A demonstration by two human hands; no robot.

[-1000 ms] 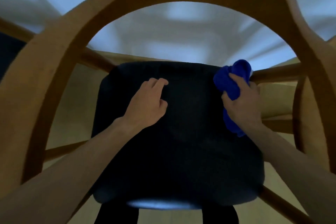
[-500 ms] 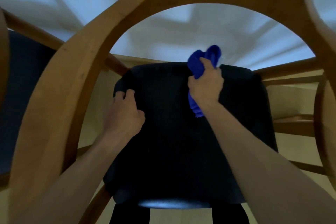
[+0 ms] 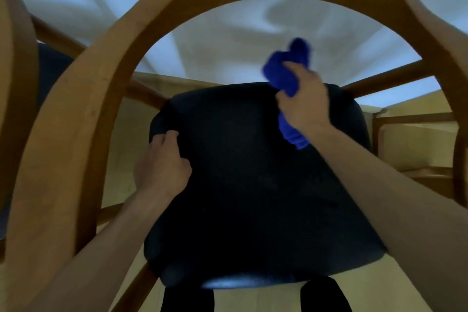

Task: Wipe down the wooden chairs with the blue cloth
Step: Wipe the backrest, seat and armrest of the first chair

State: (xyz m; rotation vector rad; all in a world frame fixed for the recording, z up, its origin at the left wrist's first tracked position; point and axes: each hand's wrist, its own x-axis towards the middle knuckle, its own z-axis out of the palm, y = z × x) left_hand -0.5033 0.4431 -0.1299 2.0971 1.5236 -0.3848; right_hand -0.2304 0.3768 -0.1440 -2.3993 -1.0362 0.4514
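I look down through the arched wooden back of a chair (image 3: 109, 63) onto its dark padded seat (image 3: 253, 185). My right hand (image 3: 304, 101) grips a bunched blue cloth (image 3: 283, 73) at the seat's far edge, right of centre; one end sticks up past my fingers and the other hangs below my wrist. My left hand (image 3: 162, 162) rests near the seat's far left corner with its fingers curled onto the seat's edge.
A second chair with a dark seat (image 3: 50, 71) and wooden back stands at the left. Wooden rails (image 3: 385, 78) and another frame (image 3: 415, 119) lie at the right. Pale floor shows beyond and below. My dark trouser legs (image 3: 187, 299) show at the bottom.
My right hand has carried the blue cloth from the seat's far right corner toward the middle, then slightly right again. My left hand has slid from the seat's middle to its far left corner.
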